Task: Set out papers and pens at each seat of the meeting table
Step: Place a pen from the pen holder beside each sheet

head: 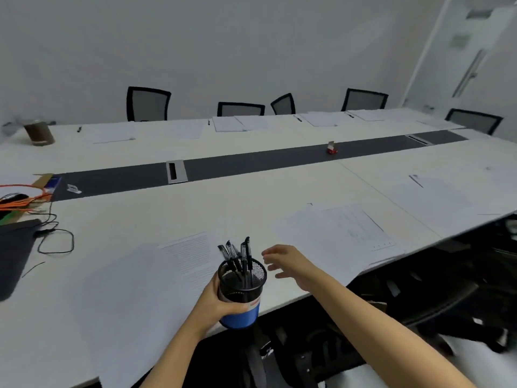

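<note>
White table (251,191), black-mesh, blue-based pen cup (242,284) in left hand (214,303), right hand (292,266) wide, empty

I see that the pen holder (241,292) is black wire mesh above and blue below, with a small red mark on the blue part. The pens (237,254) in it are black. The table (251,189) is white, with a dark grey strip (251,161) along its middle. The papers (190,256) are white with fine grey lines. The chairs (148,103) have black frames and grey mesh backs.
</note>
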Action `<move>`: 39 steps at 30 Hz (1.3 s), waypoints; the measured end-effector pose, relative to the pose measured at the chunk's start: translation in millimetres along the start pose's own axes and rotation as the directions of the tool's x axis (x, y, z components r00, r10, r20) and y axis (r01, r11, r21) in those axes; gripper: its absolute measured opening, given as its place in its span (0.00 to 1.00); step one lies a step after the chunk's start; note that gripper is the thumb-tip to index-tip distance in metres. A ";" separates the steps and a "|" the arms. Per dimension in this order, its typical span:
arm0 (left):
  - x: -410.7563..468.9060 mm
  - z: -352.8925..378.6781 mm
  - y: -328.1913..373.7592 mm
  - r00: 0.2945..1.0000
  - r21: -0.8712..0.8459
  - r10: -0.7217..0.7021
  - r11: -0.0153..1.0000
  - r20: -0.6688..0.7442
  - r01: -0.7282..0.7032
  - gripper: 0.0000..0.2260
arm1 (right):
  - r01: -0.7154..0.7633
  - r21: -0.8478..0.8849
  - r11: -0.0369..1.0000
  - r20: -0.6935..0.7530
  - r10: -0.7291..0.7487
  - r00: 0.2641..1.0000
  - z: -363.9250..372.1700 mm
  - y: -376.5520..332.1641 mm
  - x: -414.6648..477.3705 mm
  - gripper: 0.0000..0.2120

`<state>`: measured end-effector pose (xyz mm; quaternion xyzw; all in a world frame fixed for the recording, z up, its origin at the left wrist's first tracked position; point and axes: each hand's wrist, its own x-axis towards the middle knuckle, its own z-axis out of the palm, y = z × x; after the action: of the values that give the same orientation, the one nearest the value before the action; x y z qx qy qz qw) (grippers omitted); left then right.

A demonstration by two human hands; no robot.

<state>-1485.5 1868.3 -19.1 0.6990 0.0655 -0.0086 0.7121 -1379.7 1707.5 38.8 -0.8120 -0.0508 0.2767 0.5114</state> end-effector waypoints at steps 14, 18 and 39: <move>22.3 182.7 37.3 0.836 0.131 0.072 0.977 0.545 -0.170 0.36 | 0.073 0.106 0.992 -0.417 -0.022 0.908 -128.4 81.0 -133.3 0.10; 20.2 255.7 45.1 0.783 0.135 0.076 0.970 0.617 -0.201 0.36 | 0.105 0.132 0.986 -0.504 -0.024 0.863 -181.2 108.9 -176.3 0.09; 29.0 472.6 43.3 0.715 0.140 0.062 0.966 0.696 -0.219 0.32 | 0.243 0.297 0.923 -0.741 0.063 0.668 -374.9 219.8 -262.2 0.06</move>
<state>-1413.9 1400.6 27.6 0.7209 -0.2570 -0.2187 0.6053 -1456.4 1207.2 75.7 -0.7381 0.1726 -0.0971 0.6450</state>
